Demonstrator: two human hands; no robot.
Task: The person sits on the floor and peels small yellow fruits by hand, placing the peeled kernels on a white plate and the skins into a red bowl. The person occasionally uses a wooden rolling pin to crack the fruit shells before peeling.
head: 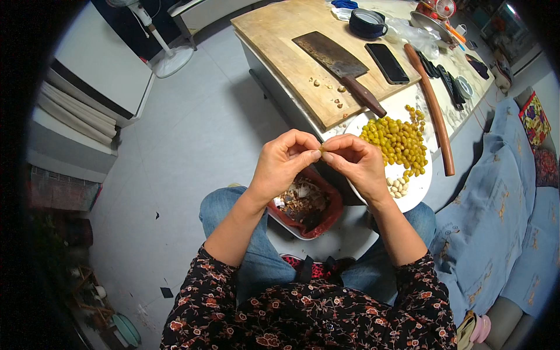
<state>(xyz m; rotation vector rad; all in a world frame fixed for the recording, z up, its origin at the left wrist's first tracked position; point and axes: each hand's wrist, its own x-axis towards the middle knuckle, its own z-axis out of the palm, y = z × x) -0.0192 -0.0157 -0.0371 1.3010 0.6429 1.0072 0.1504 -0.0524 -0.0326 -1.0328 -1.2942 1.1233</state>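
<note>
My left hand (286,164) and my right hand (356,164) meet fingertip to fingertip above a waste bin. Between them they pinch a small yellowish fruit (322,149), mostly covered by the fingers. Behind my right hand, a white plate (420,188) bears a heap of small yellow-green oval fruits (396,138). Several cream-coloured nuts (397,187) lie apart from the heap, at the plate's near side. The bin, lined with a red bag (330,214), stands between my knees with shell bits and scraps (306,199) inside.
A wooden board (280,57) on the marble-patterned table carries a cleaver (334,54), a black phone (387,63) and shell fragments (329,86). A wooden rolling pin (431,105) overhangs the table edge. A blue-covered sofa (485,210) is at right, a white fan (162,43) at far left.
</note>
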